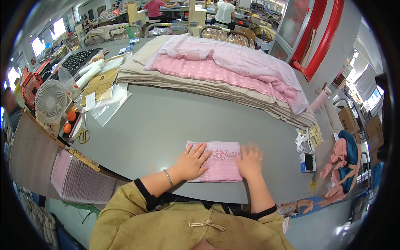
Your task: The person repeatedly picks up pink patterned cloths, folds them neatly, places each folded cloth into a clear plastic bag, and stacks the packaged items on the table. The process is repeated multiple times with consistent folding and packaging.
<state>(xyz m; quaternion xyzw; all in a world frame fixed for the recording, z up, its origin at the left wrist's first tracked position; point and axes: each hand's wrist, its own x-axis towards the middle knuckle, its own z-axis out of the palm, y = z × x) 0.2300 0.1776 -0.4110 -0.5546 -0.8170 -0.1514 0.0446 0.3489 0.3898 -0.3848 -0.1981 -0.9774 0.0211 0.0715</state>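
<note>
A folded pink cloth (pixel 223 164) with a darker floral pattern lies flat on the grey table (pixel 166 121) right in front of me. My left hand (pixel 192 161) rests on its left side, fingers spread and pressed flat. Along the cloth's right edge is my right hand (pixel 251 160), its fingers stretched out and somewhat smeared by motion. Neither hand grips anything. Farther back, a loose pink cloth with white dots (pixel 200 66) is draped over a thick stack of beige fabric (pixel 175 83).
At left stand a white fan (pixel 51 101), gold-handled scissors (pixel 84 135) and clear plastic bags (pixel 110 102). Folded pink pieces (pixel 83 179) fill a shelf below the left edge. A small blue box (pixel 308 162) and white tags (pixel 303 139) lie at right. People work farther back.
</note>
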